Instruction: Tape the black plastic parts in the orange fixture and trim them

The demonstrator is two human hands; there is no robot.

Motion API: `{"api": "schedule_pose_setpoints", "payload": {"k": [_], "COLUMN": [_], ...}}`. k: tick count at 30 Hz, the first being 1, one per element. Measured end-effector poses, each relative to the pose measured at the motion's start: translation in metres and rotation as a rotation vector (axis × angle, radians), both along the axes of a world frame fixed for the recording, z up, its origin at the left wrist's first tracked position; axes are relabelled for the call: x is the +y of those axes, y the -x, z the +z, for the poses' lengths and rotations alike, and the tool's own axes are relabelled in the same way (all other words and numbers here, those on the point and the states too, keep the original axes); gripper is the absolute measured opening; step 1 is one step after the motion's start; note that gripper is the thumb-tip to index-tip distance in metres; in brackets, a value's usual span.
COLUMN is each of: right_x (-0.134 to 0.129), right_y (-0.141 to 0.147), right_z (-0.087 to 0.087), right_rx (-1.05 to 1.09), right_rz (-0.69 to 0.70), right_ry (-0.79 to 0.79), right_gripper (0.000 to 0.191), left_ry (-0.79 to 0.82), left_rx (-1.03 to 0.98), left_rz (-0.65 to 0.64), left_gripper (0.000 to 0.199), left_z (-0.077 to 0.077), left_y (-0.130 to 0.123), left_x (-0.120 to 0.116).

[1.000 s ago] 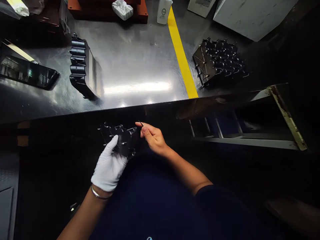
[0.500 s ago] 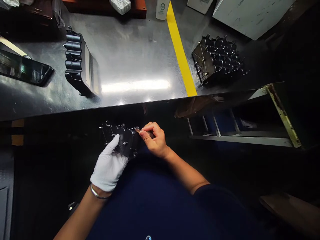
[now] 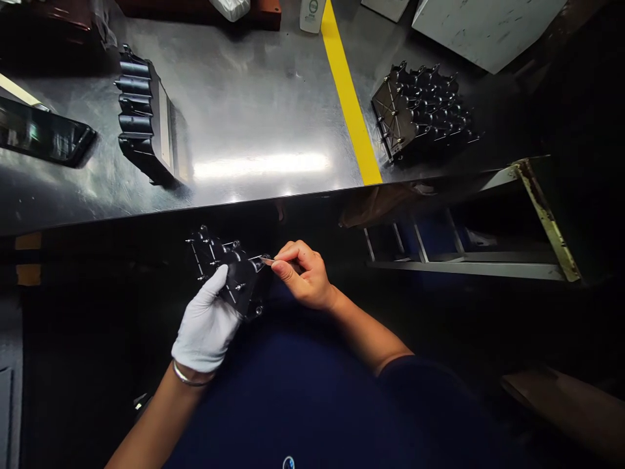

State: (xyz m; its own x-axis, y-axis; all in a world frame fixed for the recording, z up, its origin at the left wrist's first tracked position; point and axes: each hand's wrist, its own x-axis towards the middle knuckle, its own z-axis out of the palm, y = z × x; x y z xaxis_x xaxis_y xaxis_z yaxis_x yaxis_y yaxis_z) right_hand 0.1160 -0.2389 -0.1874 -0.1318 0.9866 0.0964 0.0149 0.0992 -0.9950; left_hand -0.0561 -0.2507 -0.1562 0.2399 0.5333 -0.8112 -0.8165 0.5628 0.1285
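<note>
My left hand (image 3: 208, 329), in a white glove, is closed around a black moulded plastic part (image 3: 241, 277) with raised posts and ribs. The thumb lies across its upper face and the fingers are hidden beneath. My bare right hand (image 3: 305, 273) pinches a small thin blade (image 3: 267, 261), whose handle is mostly hidden in the fingers. The blade's tip meets the part's upper right edge, near a small round boss. Both hands are in front of the table, above my lap.
On the metal table (image 3: 254, 104) stand a ribbed black part (image 3: 139, 117) at left and several stacked black parts (image 3: 422, 111) at right. A yellow tape strip (image 3: 349, 98) runs between them. A phone (image 3: 43, 133) lies far left; a metal frame (image 3: 469, 267) sits below the table edge.
The black part has tilted slightly in my left hand and shifted a little left. The blade has moved slightly down and left along its edge. The whole view has shifted a little.
</note>
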Motion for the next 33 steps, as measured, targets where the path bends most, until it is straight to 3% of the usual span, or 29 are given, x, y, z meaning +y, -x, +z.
{"api": "schedule_pose_setpoints", "payload": {"k": [4, 7, 11, 15, 20, 26, 30, 33], "right_x": [0.003, 0.005, 0.007, 0.008, 0.010, 0.014, 0.014, 0.015], "right_y": [-0.004, -0.014, -0.028, -0.031, -0.028, -0.025, -0.023, -0.026], "right_z": [-0.007, -0.003, 0.012, 0.018, 0.016, 0.013, 0.012, 0.012], "right_rx": [-0.060, -0.141, -0.223, -0.269, -0.347, -0.425, -0.438, -0.362], "right_rz": [-0.039, 0.093, 0.408, 0.549, 0.559, 0.322, 0.334, 0.342], "right_ry": [0.074, 0.105, -0.104, -0.350, -0.397, -0.401, -0.409, -0.331], "right_gripper": [0.036, 0.040, 0.048, 0.044, 0.056, 0.054, 0.058, 0.057], "left_ry": [-0.043, -0.214, -0.428, -0.442, -0.413, -0.315, -0.253, -0.202], "left_rx": [0.130, 0.245, 0.372, 0.386, 0.363, 0.316, 0.287, 0.256], "left_rz": [-0.096, -0.202, -0.285, -0.313, -0.270, -0.240, -0.198, -0.179], "left_gripper": [0.030, 0.043, 0.059, 0.063, 0.060, 0.044, 0.036, 0.027], "left_z": [0.001, 0.002, 0.001, 0.001, 0.000, -0.009, -0.013, -0.013], "left_y": [0.008, 0.016, 0.027, 0.027, 0.015, 0.010, 0.006, 0.005], "left_x": [-0.009, -0.015, -0.013, -0.008, -0.007, -0.008, -0.008, -0.009]}}
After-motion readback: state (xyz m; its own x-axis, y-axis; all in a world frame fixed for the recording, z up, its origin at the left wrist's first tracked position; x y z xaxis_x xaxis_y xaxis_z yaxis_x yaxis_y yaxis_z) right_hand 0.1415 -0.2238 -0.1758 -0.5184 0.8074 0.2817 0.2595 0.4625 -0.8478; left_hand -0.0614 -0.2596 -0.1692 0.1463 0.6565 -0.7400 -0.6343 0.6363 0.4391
